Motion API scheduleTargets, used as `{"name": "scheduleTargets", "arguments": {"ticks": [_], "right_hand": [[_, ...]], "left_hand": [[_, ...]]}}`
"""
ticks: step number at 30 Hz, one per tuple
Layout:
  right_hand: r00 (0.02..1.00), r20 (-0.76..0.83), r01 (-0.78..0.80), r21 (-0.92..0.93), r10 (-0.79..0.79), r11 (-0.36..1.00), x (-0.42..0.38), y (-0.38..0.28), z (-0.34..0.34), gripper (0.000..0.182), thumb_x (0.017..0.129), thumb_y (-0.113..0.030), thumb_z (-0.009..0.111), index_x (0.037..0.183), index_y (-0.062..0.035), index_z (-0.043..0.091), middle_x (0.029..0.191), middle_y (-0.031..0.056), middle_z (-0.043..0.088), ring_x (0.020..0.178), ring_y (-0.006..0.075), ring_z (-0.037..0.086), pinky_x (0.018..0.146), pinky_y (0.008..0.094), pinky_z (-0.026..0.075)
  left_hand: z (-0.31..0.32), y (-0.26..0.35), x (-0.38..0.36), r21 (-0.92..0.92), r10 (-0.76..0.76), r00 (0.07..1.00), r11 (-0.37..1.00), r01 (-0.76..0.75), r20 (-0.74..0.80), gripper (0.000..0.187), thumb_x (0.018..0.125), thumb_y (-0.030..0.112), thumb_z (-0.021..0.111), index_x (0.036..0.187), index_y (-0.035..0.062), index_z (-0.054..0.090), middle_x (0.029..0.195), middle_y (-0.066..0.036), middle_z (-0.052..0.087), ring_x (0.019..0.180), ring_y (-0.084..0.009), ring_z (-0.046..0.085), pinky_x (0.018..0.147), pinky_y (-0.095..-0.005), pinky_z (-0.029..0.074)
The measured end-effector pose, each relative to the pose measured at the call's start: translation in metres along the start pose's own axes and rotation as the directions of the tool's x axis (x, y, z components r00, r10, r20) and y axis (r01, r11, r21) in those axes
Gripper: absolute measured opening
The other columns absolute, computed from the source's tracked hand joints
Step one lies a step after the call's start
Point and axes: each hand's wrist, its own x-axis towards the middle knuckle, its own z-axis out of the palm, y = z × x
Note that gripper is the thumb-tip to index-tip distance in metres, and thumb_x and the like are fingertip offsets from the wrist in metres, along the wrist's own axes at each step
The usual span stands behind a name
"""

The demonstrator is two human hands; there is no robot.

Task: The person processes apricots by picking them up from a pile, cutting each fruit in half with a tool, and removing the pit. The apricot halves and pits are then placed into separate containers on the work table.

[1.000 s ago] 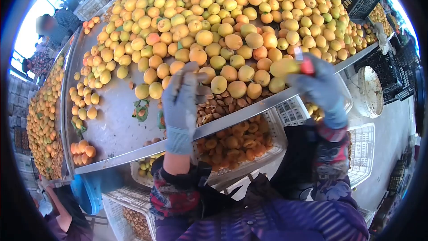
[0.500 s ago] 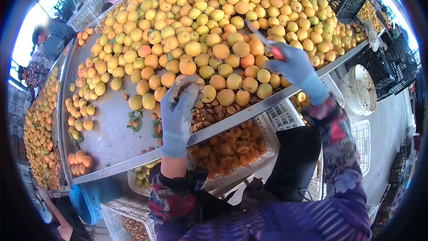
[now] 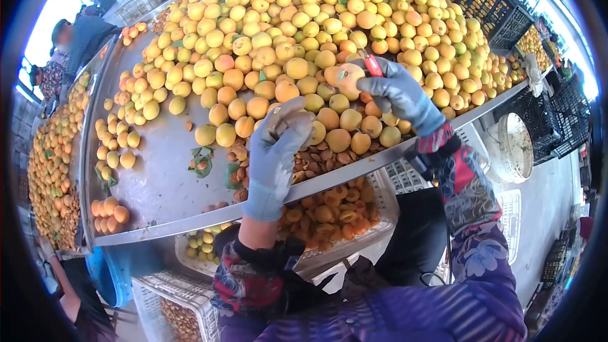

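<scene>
My left hand (image 3: 275, 152), in a soiled grey-blue glove, is curled above the pits at the near edge of the fruit pile; what its fingers hold, if anything, I cannot make out. My right hand (image 3: 399, 95), gloved alike, is closed round a knife by its red handle (image 3: 373, 66), the thin blade pointing up and left. A larger orange-yellow fruit (image 3: 342, 77) with a pale mark lies against its fingertips. Yellow-orange fruits (image 3: 272, 16) heap over the metal table (image 3: 164, 177). Brown pits (image 3: 323, 157) lie between my hands, near the rim.
Below the rim, a white crate (image 3: 387, 206) holds split fruit (image 3: 335, 212). A stained white bucket (image 3: 514, 147) and black crates (image 3: 484, 6) stand right. A blue bin (image 3: 109, 278) and a crate of pits (image 3: 183, 320) are lower left. A co-worker (image 3: 88, 38) leans at upper left.
My right hand has drawn down and left with the knife, and a fruit now shows at its fingertips. My left hand has shifted slightly right. The view has tilted a little.
</scene>
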Motion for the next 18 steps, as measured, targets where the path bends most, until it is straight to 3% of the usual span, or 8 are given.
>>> {"name": "scheduleTargets", "arguments": {"ticks": [4, 6, 7, 8, 10, 11, 14, 18], "right_hand": [[0.998, 0.049, 0.031, 0.309, -0.049, 0.951, -0.021, 0.021, 0.038, 0.038, 0.085, -0.016, 0.066, 0.121, -0.0056, 0.059, 0.068, -0.0059, 0.054, 0.046, 0.0016, 0.039, 0.042, 0.0187, 0.029], [0.998, -0.071, 0.017, 0.246, 0.0, 0.969, -0.03, 0.02, 0.061, 0.04, 0.085, -0.016, 0.068, 0.122, -0.0058, 0.059, 0.068, -0.0049, 0.055, 0.045, 0.0011, 0.037, 0.041, 0.0182, 0.027], [1.0, -0.021, -0.003, 0.199, 0.007, 0.98, -0.032, 0.019, 0.063, 0.041, 0.085, -0.02, 0.069, 0.122, -0.0048, 0.058, 0.076, -0.0028, 0.058, 0.055, 0.0035, 0.048, 0.048, 0.0193, 0.037], [1.0, -0.02, -0.003, 0.204, 0.007, 0.979, -0.032, 0.02, 0.068, 0.041, 0.085, -0.02, 0.069, 0.122, -0.0048, 0.058, 0.076, -0.0028, 0.058, 0.055, 0.0035, 0.048, 0.048, 0.0193, 0.037], [0.977, -0.112, 0.188, 0.042, -0.182, 0.981, -0.028, 0.02, 0.08, 0.041, 0.087, -0.024, 0.068, 0.12, -0.0025, 0.058, 0.086, -0.0005, 0.06, 0.074, 0.0074, 0.055, 0.065, 0.0227, 0.046], [0.907, -0.137, 0.384, -0.122, -0.399, 0.915, -0.016, 0.035, 0.08, 0.038, 0.088, -0.024, 0.068, 0.116, -0.0002, 0.058, 0.092, 0.0006, 0.06, 0.087, 0.0094, 0.055, 0.078, 0.0255, 0.046], [0.892, -0.202, 0.355, -0.24, -0.404, 0.904, -0.018, 0.037, 0.08, 0.032, 0.087, -0.02, 0.068, 0.11, -0.0002, 0.059, 0.09, 0.0009, 0.06, 0.083, 0.0083, 0.054, 0.075, 0.0238, 0.046], [0.883, -0.327, 0.331, -0.073, -0.336, 0.941, -0.028, 0.023, 0.086, 0.023, 0.086, -0.015, 0.069, 0.101, -0.0005, 0.059, 0.087, 0.0012, 0.059, 0.079, 0.0069, 0.052, 0.071, 0.0231, 0.045]], "left_hand": [[0.011, -0.004, -0.002, -0.172, 0.009, 0.999, 0.985, -0.003, 0.037, 0.051, 0.086, 0.008, 0.065, 0.133, -0.0006, 0.045, 0.108, -0.007, 0.061, 0.094, -0.0088, 0.058, 0.079, -0.0228, 0.051], [0.011, -0.007, -0.002, -0.09, 0.058, 0.987, 0.995, -0.045, 0.148, 0.057, 0.085, 0.005, 0.065, 0.136, 0.0003, 0.041, 0.113, -0.007, 0.058, 0.096, -0.0088, 0.057, 0.08, -0.0226, 0.05], [0.014, -0.005, -0.003, -0.065, 0.089, 0.984, 0.995, -0.079, 0.156, 0.056, 0.084, 0.004, 0.066, 0.135, 0.0001, 0.043, 0.115, -0.006, 0.057, 0.095, -0.009, 0.056, 0.082, -0.0226, 0.049], [0.013, -0.005, -0.003, -0.06, 0.086, 0.984, 0.995, -0.077, 0.155, 0.056, 0.084, 0.004, 0.066, 0.135, 0.0001, 0.043, 0.115, -0.006, 0.057, 0.095, -0.009, 0.056, 0.082, -0.0226, 0.049], [0.013, -0.006, -0.002, -0.18, 0.066, 0.992, 0.983, -0.045, 0.112, 0.057, 0.082, 0.001, 0.067, 0.133, -0.0002, 0.044, 0.116, -0.007, 0.056, 0.096, -0.0105, 0.057, 0.084, -0.0236, 0.049], [0.013, -0.005, -0.001, -0.18, 0.066, 0.992, 0.983, -0.046, 0.11, 0.057, 0.082, 0.001, 0.067, 0.133, -0.0002, 0.044, 0.116, -0.007, 0.056, 0.096, -0.0105, 0.057, 0.084, -0.0236, 0.049], [0.013, 0.0, -0.001, -0.014, 0.188, 0.982, 0.982, -0.188, 0.024, 0.056, 0.079, -0.001, 0.069, 0.129, 0.0001, 0.047, 0.114, -0.007, 0.057, 0.097, -0.0121, 0.057, 0.083, -0.0241, 0.049], [0.015, 0.003, -0.002, 0.258, 0.225, 0.974, 0.941, -0.217, -0.001, 0.055, 0.075, -0.004, 0.066, 0.126, -0.0023, 0.047, 0.112, -0.006, 0.054, 0.103, -0.0133, 0.054, 0.088, -0.0262, 0.048]]}}
